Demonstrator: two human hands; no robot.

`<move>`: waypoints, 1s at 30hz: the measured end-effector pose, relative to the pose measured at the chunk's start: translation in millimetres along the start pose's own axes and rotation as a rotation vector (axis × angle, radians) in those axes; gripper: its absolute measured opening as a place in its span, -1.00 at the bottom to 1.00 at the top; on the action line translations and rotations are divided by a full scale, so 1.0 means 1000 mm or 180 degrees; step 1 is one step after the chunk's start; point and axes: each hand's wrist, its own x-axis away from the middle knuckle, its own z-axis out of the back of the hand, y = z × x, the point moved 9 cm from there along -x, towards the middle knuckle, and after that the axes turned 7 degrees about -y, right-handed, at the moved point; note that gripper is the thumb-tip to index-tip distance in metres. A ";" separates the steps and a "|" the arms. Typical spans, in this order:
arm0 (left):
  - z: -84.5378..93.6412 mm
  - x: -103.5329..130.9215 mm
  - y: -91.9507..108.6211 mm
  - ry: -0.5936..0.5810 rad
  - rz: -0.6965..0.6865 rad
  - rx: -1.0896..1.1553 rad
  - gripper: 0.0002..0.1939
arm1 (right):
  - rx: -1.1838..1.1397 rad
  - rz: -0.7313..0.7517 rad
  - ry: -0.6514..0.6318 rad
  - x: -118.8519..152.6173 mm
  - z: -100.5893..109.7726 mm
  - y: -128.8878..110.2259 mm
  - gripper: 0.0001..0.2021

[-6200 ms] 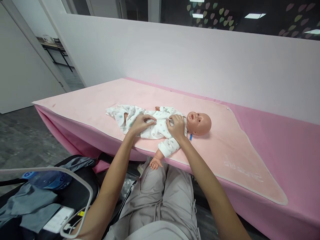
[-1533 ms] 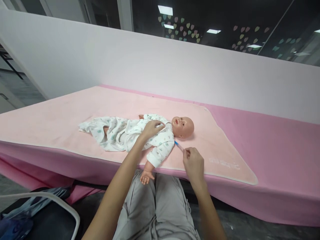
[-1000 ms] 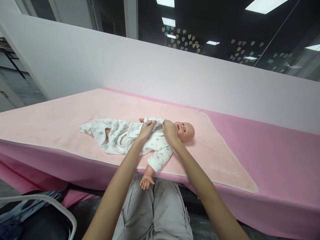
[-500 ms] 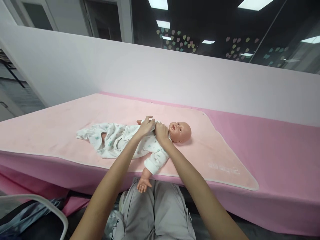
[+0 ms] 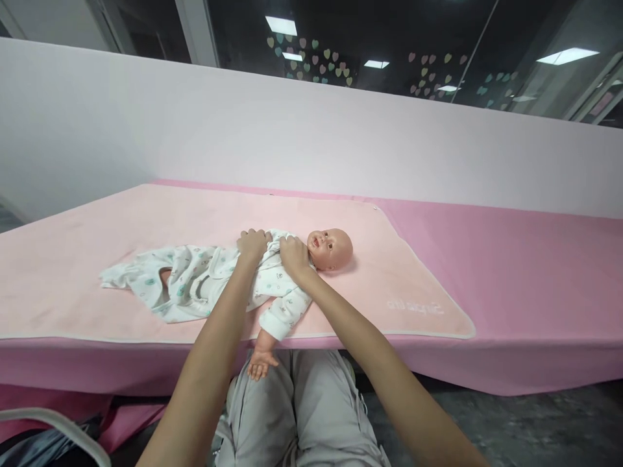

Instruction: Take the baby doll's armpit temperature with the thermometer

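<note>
A bald baby doll [image 5: 335,250] lies on its back on a peach mat, head to the right and mouth partly open. It wears a white baby outfit [image 5: 278,279] with small green and grey prints; the leg part spreads loosely to the left. My left hand [image 5: 254,244] is closed on the outfit at the doll's far side, around the chest. Just below the chin, my right hand [image 5: 294,255] grips the cloth near the collar. Both sets of fingertips are partly hidden. One doll arm [image 5: 263,353] hangs over the near edge, palm up.
The peach mat [image 5: 399,272] covers part of a pink padded table [image 5: 525,279]. A white low wall [image 5: 311,143] rises behind it, with dark glass above. My legs [image 5: 306,408] are under the near edge; a pale curved frame [image 5: 63,425] stands at lower left.
My left hand has moved left, away from my right hand, along the doll's front, and a gap now shows between them. The whole view has turned a little to the right.
</note>
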 end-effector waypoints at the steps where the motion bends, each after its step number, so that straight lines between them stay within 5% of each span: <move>1: 0.002 0.002 -0.002 0.0076 0.0053 -0.0101 -0.51 | 0.0028 0.0081 -0.0014 0.003 0.001 -0.002 -0.73; 10: 0.009 0.006 -0.009 0.0097 -0.0079 -0.0155 -0.46 | 0.0312 0.0837 0.0687 0.056 0.019 -0.005 -0.81; 17: 0.001 0.008 -0.018 -0.0244 -0.0055 0.0123 -0.36 | -0.0119 0.1859 0.1084 0.065 0.048 0.017 -0.78; 21: 0.002 0.010 -0.017 -0.0232 0.0041 -0.0033 -0.37 | -0.1178 0.0705 0.1748 0.055 0.078 0.099 -0.78; 25: 0.004 0.010 -0.014 -0.0174 0.0009 -0.0039 -0.41 | -0.2344 -0.0137 0.1258 0.039 0.047 0.153 -0.77; 30: 0.003 0.008 -0.020 -0.0281 0.0186 -0.0099 -0.36 | -0.3371 -0.0429 0.1071 0.034 0.014 0.173 -0.73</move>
